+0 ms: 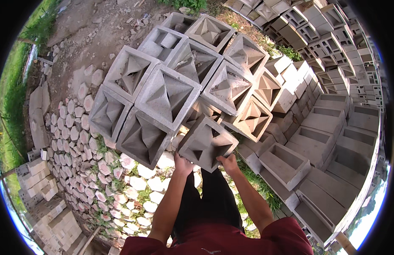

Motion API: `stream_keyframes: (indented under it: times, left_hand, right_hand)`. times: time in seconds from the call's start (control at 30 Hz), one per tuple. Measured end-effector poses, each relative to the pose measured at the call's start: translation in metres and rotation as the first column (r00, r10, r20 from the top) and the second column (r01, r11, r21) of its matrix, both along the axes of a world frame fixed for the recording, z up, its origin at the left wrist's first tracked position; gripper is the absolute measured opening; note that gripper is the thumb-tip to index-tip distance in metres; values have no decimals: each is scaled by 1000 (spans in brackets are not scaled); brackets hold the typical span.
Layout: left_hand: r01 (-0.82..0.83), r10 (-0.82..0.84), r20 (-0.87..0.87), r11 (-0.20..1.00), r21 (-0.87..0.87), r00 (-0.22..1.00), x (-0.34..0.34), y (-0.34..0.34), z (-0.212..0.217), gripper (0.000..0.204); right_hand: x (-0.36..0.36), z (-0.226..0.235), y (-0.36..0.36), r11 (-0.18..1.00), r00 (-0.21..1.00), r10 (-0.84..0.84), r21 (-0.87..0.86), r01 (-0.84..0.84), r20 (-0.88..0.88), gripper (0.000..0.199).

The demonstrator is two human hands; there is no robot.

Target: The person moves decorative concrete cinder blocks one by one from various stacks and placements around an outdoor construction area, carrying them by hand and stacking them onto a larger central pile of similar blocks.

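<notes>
Between my two hands is a square grey concrete block (209, 142) with angled openings inside its frame. My left hand (183, 165) grips its near left corner, fingers partly hidden beneath it. On the near right edge my right hand (228, 163) is closed, its thumb over the rim. The block sits tilted at the near side of a stack of similar decorative blocks (167, 97); whether it still rests on them I cannot tell. One stack block (146, 138) stands just left of it, and another (253, 119) lies to its right.
Hexagonal pavers (103, 166) with grass between them cover the ground at left and under me. Rectangular concrete troughs (284, 165) are stacked close on my right. Hollow blocks (328, 46) form a high pile at the far right. More pale blocks (50, 216) stand at the lower left.
</notes>
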State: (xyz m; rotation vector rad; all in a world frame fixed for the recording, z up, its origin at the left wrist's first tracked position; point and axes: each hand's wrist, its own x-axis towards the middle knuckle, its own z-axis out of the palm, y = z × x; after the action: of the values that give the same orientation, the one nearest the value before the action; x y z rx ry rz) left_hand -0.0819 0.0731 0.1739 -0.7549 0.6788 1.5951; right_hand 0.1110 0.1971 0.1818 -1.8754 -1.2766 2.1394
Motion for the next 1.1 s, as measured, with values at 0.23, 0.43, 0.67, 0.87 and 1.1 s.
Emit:
stream_keyframes:
  times: [0.23, 0.43, 0.67, 0.87, 1.1]
  left_hand:
    - [-200, 183, -93, 952, -231, 979, -13, 74, -102, 55]
    - [-209, 178, -181, 963, -169, 967, -8, 84, -124, 61]
    - [-196, 171, -142, 962, -189, 975, -5, 79, -130, 56]
    - [-174, 152, -136, 971, -166, 979, -17, 89, -141, 48]
    - [-161, 143, -115, 971, -174, 983, -20, 111, -135, 45]
  right_hand:
    - [-28, -115, 47, 964, 829, -234, -11, 266, -507, 34]
    - [-46, -138, 62, 952, 813, -278, -30, 306, -512, 39]
    - [-47, -148, 84, 989, 928, -114, 48, 140, -355, 43]
    - [-62, -148, 85, 981, 983, -156, 105, 165, -95, 28]
    - [-46, -154, 87, 969, 987, -86, 220, 115, -136, 35]
